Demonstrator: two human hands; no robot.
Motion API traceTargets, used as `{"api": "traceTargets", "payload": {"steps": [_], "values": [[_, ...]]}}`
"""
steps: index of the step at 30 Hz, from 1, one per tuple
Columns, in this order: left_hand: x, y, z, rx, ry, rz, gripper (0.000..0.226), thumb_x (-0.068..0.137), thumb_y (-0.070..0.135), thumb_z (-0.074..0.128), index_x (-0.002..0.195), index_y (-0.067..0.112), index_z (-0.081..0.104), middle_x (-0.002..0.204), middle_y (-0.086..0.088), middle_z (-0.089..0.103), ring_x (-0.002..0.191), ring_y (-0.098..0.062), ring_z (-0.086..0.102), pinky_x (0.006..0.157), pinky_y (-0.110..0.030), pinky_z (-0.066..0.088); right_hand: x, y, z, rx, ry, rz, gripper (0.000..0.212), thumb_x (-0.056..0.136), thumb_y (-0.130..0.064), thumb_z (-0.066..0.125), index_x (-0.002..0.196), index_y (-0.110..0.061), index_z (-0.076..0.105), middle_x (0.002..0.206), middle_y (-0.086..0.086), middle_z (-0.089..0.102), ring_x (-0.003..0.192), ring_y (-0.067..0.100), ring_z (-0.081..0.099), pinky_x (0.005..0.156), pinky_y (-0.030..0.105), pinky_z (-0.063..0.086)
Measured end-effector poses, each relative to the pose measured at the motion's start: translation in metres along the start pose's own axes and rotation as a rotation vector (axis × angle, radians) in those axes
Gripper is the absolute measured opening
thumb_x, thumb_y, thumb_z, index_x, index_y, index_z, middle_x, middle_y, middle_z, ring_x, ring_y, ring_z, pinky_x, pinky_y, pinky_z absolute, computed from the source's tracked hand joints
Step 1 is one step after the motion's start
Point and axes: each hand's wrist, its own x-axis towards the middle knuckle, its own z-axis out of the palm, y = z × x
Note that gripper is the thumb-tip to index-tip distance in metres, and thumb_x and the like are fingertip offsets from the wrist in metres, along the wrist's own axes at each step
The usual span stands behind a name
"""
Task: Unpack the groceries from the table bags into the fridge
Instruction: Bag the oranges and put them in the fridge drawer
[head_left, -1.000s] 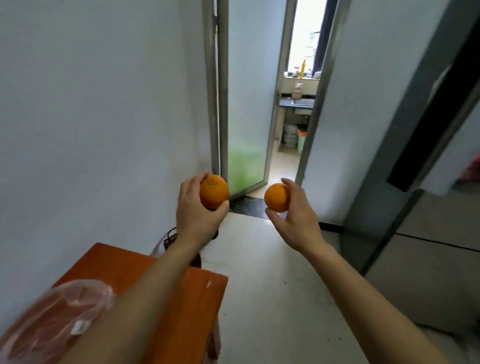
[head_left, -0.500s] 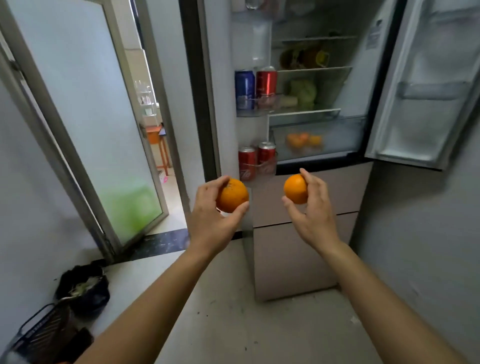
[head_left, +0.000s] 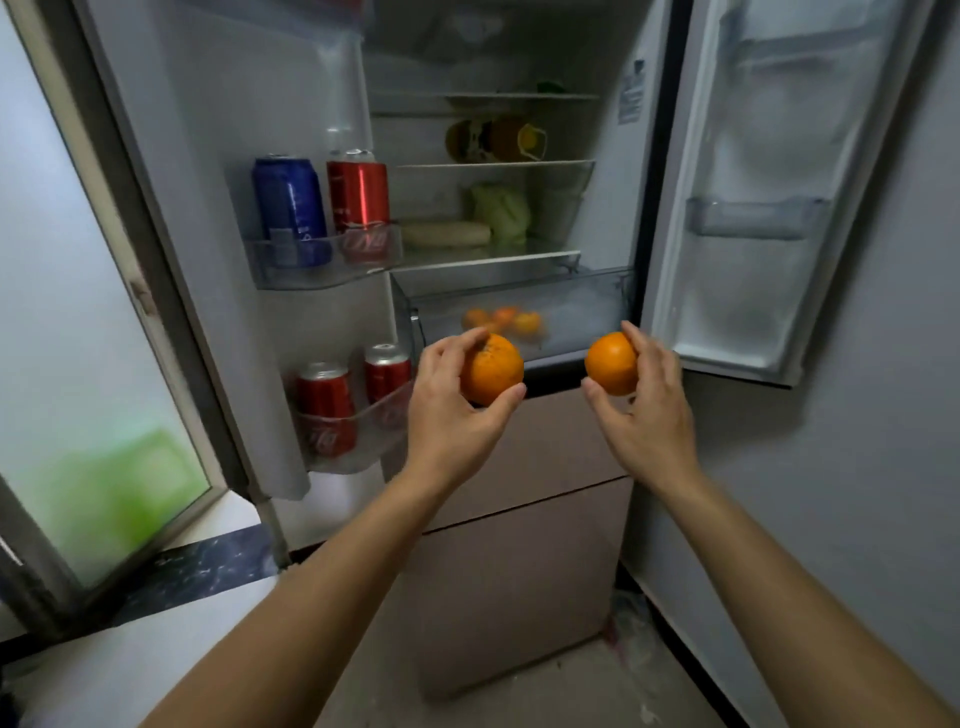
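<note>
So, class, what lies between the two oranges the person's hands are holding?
Nothing: in the head view the gap between the left orange and the right orange is bare; only the fridge front shows behind it.

Dim fridge (head_left: 498, 218) interior; daylight from left — motion blur throughout; wide-angle bending at edges

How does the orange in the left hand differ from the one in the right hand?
The left orange has dark specks near its top; the right orange looks clean. The left orange looks slightly bigger than the right orange. Both are round and bright orange.
</note>
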Motion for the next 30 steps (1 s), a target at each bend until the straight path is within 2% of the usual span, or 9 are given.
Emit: {"api": "traceTargets", "payload": {"steps": [3,7,11,14,17,21,25,27,30], "values": [[0.055,-0.02,0.037,-0.048,-0.002,-0.019,0.066,0.077,0.032,0.083,0.136,0.029,0.053,0.13,0.001,0.048,0.112,-0.006,0.05,0.092,-0.009,0.039,0.06,0.024,0.017,-0.018,-0.003,-0.007,0.073,0.092,-0.04,0.068,0.153,-0.03,0.029,0.148,0.003,0.033,0.122,0.023,0.05,0.088,0.035,0.045],[0.134,-0.045,0.073,-0.061,0.052,-0.044,0.066,0.075,0.03,0.086,0.133,0.027,0.056,0.128,-0.002,0.05,0.109,-0.005,0.05,0.088,-0.002,0.034,0.138,0.045,0.034,-0.016,-0.004,-0.016,0.072,0.092,-0.038,0.068,0.153,-0.031,0.029,0.147,0.001,0.033,0.121,0.02,0.05,0.093,0.037,0.047],[0.2,-0.064,0.1,-0.031,0.107,-0.055,0.066,0.072,0.029,0.086,0.131,0.026,0.057,0.123,0.003,0.049,0.11,-0.009,0.051,0.091,-0.009,0.036,0.198,0.064,0.053,0.009,-0.012,-0.031,0.072,0.092,-0.04,0.068,0.153,-0.032,0.029,0.149,-0.001,0.032,0.115,0.01,0.045,0.092,0.035,0.046],[0.236,-0.077,0.117,0.007,0.107,-0.087,0.065,0.073,0.031,0.085,0.131,0.03,0.056,0.121,0.007,0.046,0.11,-0.011,0.052,0.095,-0.021,0.041,0.24,0.081,0.075,0.018,-0.021,-0.065,0.072,0.091,-0.04,0.069,0.152,-0.031,0.031,0.147,-0.001,0.035,0.121,0.018,0.05,0.094,0.04,0.048],[0.269,-0.097,0.134,0.119,0.054,-0.147,0.065,0.074,0.035,0.084,0.131,0.03,0.054,0.121,0.005,0.047,0.107,-0.013,0.053,0.092,-0.025,0.043,0.284,0.098,0.101,0.035,-0.071,-0.085,0.071,0.091,-0.04,0.069,0.151,-0.031,0.032,0.147,0.0,0.037,0.123,0.022,0.051,0.094,0.037,0.045],[0.301,-0.133,0.153,0.297,-0.042,-0.274,0.069,0.071,0.037,0.086,0.132,0.029,0.055,0.126,-0.004,0.054,0.112,-0.02,0.057,0.097,-0.032,0.047,0.343,0.124,0.141,0.018,-0.25,-0.091,0.071,0.087,-0.041,0.071,0.148,-0.033,0.036,0.144,0.005,0.042,0.122,0.027,0.053,0.096,0.039,0.045],[0.324,-0.171,0.164,0.465,-0.162,-0.43,0.073,0.067,0.042,0.088,0.131,0.028,0.056,0.126,-0.006,0.061,0.113,-0.025,0.059,0.096,-0.035,0.049,0.4,0.148,0.184,-0.12,-0.621,-0.127,0.078,0.075,-0.042,0.081,0.143,-0.032,0.045,0.14,0.009,0.053,0.124,0.03,0.054,0.1,0.043,0.047],[0.332,-0.189,0.167,0.561,-0.245,-0.517,0.077,0.067,0.043,0.087,0.134,0.026,0.053,0.128,-0.006,0.061,0.116,-0.026,0.058,0.094,-0.035,0.049,0.419,0.155,0.203,-0.186,-0.777,-0.156,0.08,0.07,-0.042,0.085,0.141,-0.031,0.049,0.141,0.007,0.055,0.124,0.028,0.055,0.1,0.04,0.048],[0.341,-0.212,0.171,0.682,-0.386,-0.637,0.086,0.066,0.044,0.087,0.141,0.022,0.049,0.136,-0.003,0.059,0.122,-0.025,0.056,0.097,-0.035,0.048,0.438,0.162,0.228,-0.309,-0.963,-0.202,0.077,0.074,-0.041,0.083,0.142,-0.028,0.051,0.143,0.003,0.055,0.126,0.026,0.054,0.101,0.034,0.047]]}}
